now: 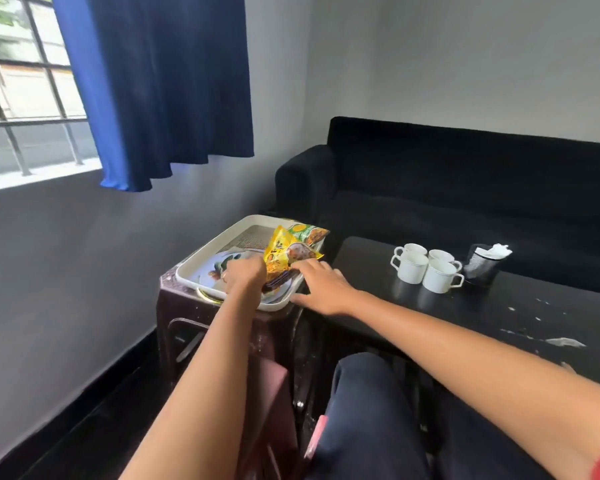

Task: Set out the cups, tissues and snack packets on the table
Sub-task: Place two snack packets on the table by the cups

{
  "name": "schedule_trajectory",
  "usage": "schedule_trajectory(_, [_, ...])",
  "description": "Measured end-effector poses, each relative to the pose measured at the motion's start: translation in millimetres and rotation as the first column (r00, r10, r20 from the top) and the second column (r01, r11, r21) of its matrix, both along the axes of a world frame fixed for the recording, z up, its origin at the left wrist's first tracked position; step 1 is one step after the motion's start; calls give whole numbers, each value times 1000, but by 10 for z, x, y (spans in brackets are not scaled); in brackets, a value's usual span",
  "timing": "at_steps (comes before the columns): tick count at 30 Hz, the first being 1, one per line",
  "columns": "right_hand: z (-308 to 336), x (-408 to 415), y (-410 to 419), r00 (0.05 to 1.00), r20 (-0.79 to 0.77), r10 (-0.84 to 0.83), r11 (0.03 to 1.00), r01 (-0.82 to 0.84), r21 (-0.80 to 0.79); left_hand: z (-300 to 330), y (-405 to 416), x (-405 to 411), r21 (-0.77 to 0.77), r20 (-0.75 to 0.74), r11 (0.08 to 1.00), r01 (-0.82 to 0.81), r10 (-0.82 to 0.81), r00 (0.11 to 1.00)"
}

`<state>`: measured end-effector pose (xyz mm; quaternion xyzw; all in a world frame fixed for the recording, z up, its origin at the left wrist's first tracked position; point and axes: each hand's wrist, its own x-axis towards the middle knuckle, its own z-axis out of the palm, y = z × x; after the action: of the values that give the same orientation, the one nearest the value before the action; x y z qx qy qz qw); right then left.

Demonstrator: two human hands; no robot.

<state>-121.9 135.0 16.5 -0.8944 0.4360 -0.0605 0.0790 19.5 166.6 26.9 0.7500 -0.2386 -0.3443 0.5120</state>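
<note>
The snack packets [293, 252] are yellow and green. The cups [426, 266] are white. The tray [205, 261] is cream, the table [499, 317] black, the curtain [160, 84] blue.

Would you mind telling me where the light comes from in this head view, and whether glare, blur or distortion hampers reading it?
Head view: daylight enters from the window at upper left, overexposing it; the black table mirrors the cups; wide-angle distortion bows the window bars; the left hand on the yellow snack packet looks slightly soft.
</note>
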Motion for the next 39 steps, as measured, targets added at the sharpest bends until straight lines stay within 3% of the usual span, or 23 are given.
schedule_trajectory(3, [-77,364,-123,996,43,-79,995,76,63,26,88,170,-30,-391,978,-208,180,903])
schedule_trajectory(4, [-96,463,-159,993,47,-104,992,100,82,26,106,215,-26,-407,965,-259,227,885])
schedule_trajectory(6, [-135,609,-231,988,35,-151,981,145,128,-20,126,278,-99,-575,935,-341,225,786])
schedule_trajectory(10, [-258,766,-294,973,-22,-229,954,229,192,-37,163,305,-71,-604,951,-301,199,771])
schedule_trajectory(16, [-332,899,-214,943,84,-321,946,316,72,50,195,299,-47,-600,965,-258,179,780])
schedule_trajectory(18, [-317,928,-165,947,115,-299,954,301,-1,64,185,277,-51,-619,965,-256,171,767])
schedule_trajectory(25, [-171,919,-53,990,81,-116,931,137,-340,240,190,133,-24,-776,936,-351,204,597])
schedule_trajectory(28, [-64,875,-32,995,91,-50,870,88,-485,264,220,115,-6,-820,968,-250,138,556])
schedule_trajectory(32, [108,679,17,968,247,-46,864,163,-476,257,195,76,-111,-826,987,-113,-29,562])
schedule_trajectory(36, [217,312,139,906,395,-149,892,296,-343,247,162,-116,-201,-685,980,-8,-134,716])
schedule_trajectory(39, [274,-78,219,859,465,-217,935,320,-155,261,139,-318,-216,-517,974,72,-177,838])
